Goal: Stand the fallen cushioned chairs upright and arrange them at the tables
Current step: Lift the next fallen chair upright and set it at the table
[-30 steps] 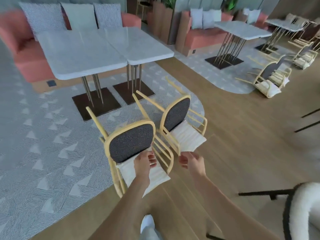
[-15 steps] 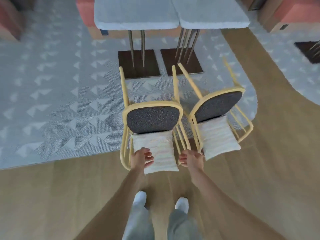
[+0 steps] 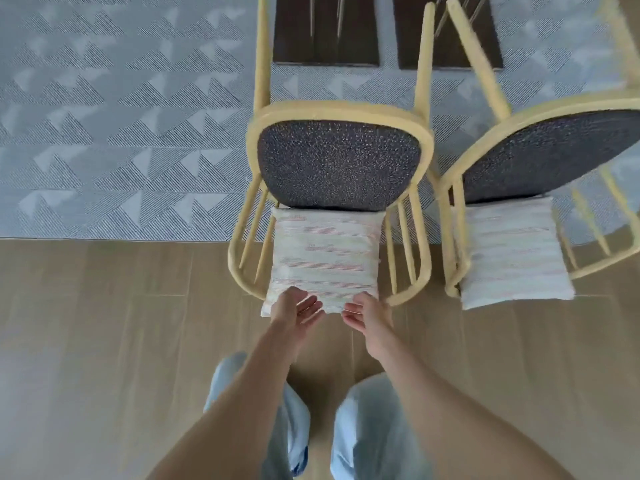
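Item: two cushioned chairs, near chair [image 3: 341, 168] and second chair [image 3: 540, 161], both lay tipped across the rug's edge [image 3: 121, 233]; none righted. Left grip [image 3: 296, 306] and right grip [image 3: 369, 311] spread at pillow [image 3: 325, 258], holding nothing.

Chair frames [image 3: 424, 91] pale yellow; seat [image 3: 337, 166] speckled dark grey; cushion [image 3: 325, 258] white, faint pink stripes; rug [image 3: 121, 133] grey triangles.

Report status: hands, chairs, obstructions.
Left hand and right hand open at near chair's cushion. Both chairs down. Second chair crowds right side.
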A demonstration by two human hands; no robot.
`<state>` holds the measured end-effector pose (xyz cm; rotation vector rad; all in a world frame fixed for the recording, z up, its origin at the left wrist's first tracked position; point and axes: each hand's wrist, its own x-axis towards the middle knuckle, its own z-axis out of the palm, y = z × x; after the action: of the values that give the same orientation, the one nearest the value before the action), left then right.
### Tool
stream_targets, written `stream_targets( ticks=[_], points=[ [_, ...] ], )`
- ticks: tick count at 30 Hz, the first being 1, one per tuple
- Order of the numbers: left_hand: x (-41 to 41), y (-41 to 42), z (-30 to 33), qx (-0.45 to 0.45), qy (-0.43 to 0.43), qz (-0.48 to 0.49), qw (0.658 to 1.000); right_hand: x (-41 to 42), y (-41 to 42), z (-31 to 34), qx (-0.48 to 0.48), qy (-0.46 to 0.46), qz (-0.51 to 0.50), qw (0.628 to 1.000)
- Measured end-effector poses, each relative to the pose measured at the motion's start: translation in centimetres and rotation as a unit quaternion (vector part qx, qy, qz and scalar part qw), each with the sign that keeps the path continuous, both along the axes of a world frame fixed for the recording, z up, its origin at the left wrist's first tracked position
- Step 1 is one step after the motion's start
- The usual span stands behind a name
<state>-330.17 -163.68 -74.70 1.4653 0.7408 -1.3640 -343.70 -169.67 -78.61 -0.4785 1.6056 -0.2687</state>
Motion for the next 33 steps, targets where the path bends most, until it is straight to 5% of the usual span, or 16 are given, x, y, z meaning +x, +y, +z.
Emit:
stream_targets(
  ticks=[8, 15, 33],
  points=[
    [-1.8, 1.8, -25.1, 0.08, 0.08, -0.022, 0.993, -0.5, 2.8, -26.0, 0.131, 0.04, 0.017, 0.99],
    [-3.4, 2.4, -39.8, 0.031, 0.05, 0.047, 0.997, -2.2, 2.7, -39.0, 0.168, -0.006, -0.085, 0.982],
    [-1.1, 1.4, -42.3, -0.029, -0.029, 0.133, 0.99, -1.0, 2.3, -39.7, 0.132, -0.116, -0.251, 0.952]
  ],
)
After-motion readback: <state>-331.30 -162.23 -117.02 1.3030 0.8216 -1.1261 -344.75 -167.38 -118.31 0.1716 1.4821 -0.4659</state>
